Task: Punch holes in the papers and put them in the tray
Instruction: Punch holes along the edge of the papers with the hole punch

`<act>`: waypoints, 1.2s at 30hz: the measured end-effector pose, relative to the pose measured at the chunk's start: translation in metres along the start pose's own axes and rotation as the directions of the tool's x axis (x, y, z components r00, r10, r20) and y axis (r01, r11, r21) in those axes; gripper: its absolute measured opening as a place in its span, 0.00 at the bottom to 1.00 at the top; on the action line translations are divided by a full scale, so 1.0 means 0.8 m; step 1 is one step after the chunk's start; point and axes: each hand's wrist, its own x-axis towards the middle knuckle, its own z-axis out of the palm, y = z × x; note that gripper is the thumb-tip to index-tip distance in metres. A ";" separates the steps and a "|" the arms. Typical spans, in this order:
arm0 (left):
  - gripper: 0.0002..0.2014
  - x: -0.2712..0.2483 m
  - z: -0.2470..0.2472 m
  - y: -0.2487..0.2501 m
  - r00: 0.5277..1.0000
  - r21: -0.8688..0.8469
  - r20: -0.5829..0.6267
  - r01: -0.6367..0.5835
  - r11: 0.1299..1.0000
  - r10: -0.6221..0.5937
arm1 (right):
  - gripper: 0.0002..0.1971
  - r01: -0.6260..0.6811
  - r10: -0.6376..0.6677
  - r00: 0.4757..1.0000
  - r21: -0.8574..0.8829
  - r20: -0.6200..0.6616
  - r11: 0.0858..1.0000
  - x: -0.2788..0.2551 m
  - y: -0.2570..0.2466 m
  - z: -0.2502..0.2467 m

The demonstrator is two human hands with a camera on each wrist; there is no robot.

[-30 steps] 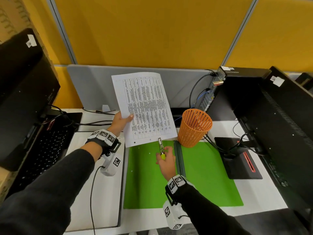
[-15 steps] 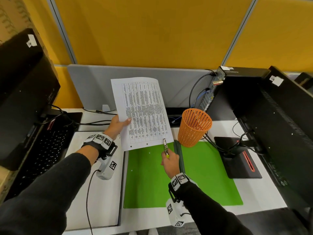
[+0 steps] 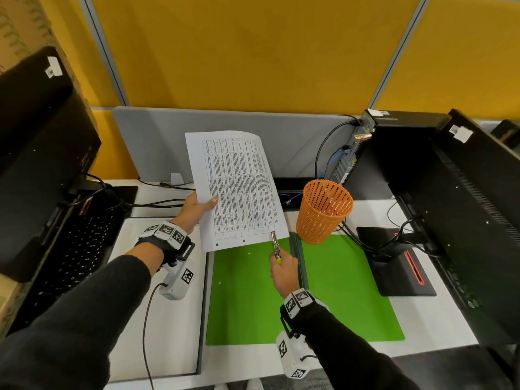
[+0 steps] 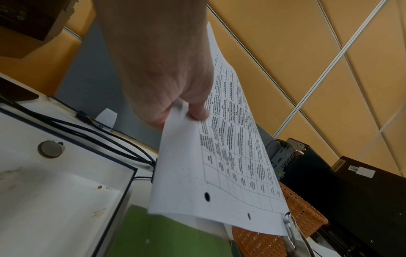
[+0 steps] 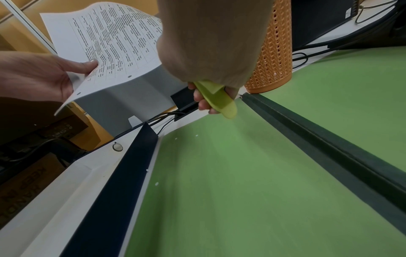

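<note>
A printed sheet of paper (image 3: 237, 190) (image 4: 230, 156) (image 5: 110, 40) is held upright above the desk, and my left hand (image 3: 197, 209) (image 4: 167, 69) (image 5: 33, 74) pinches its left edge, thumb on the print. Two punched holes show along its bottom margin. My right hand (image 3: 282, 270) (image 5: 211, 52) grips a hand-held hole punch (image 3: 275, 246) (image 4: 290, 233) (image 5: 216, 97) with yellow-green handles. Its metal head sits over the paper's bottom right corner. The white tray (image 3: 168, 347) (image 4: 54, 182) lies on the desk at the left, under my left wrist.
A green folder (image 3: 337, 291) (image 5: 252, 173) lies open under both hands, small paper dots scattered on it. An orange mesh basket (image 3: 323, 209) (image 5: 276, 52) stands just right of the punch. Black monitors flank both sides, a keyboard (image 3: 70, 249) sits at the left, and cables run behind.
The paper has come lower and tilted slightly. My right hand moved the punch right along the bottom margin to the paper's right corner.
</note>
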 end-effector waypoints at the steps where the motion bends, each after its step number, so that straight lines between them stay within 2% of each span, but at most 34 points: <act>1: 0.22 0.000 0.001 -0.001 1.000 0.005 -0.003 0.001 1.000 -0.001 | 0.08 0.020 -0.020 1.000 0.010 -0.007 1.000 0.001 0.002 0.001; 6: 0.22 0.000 0.001 -0.002 1.000 0.013 -0.011 0.011 1.000 -0.011 | 0.06 0.028 -0.028 1.000 0.037 -0.010 0.999 0.000 0.002 0.002; 16: 0.23 0.002 -0.003 -0.002 0.999 0.021 -0.017 0.027 0.999 -0.027 | 0.08 0.051 -0.052 0.999 -0.030 -0.003 0.998 -0.011 -0.014 -0.012; 20: 0.22 0.003 -0.001 0.000 1.000 0.029 -0.017 0.026 0.999 -0.025 | 0.07 0.106 -0.107 0.994 -0.038 -0.034 0.994 -0.002 0.000 -0.002; 24: 0.23 0.004 0.001 -0.001 1.000 0.035 -0.014 0.027 0.999 -0.027 | 0.04 0.081 -0.080 0.996 0.026 -0.027 0.996 0.000 0.006 0.002; 27: 0.23 0.005 0.002 -0.001 0.999 0.033 -0.020 0.032 0.999 -0.031 | 0.17 0.142 -0.135 0.988 0.111 -0.070 0.984 -0.002 0.007 0.001; 30: 0.22 0.006 0.003 -0.001 0.999 0.026 -0.021 0.030 0.999 -0.029 | 0.25 0.196 -0.184 0.978 0.129 -0.097 0.972 -0.002 0.011 0.000; 36: 0.22 0.005 0.006 -0.001 0.999 0.006 -0.032 0.036 0.999 -0.036 | 0.25 0.283 -0.277 0.956 0.062 -0.098 0.957 0.002 0.011 0.001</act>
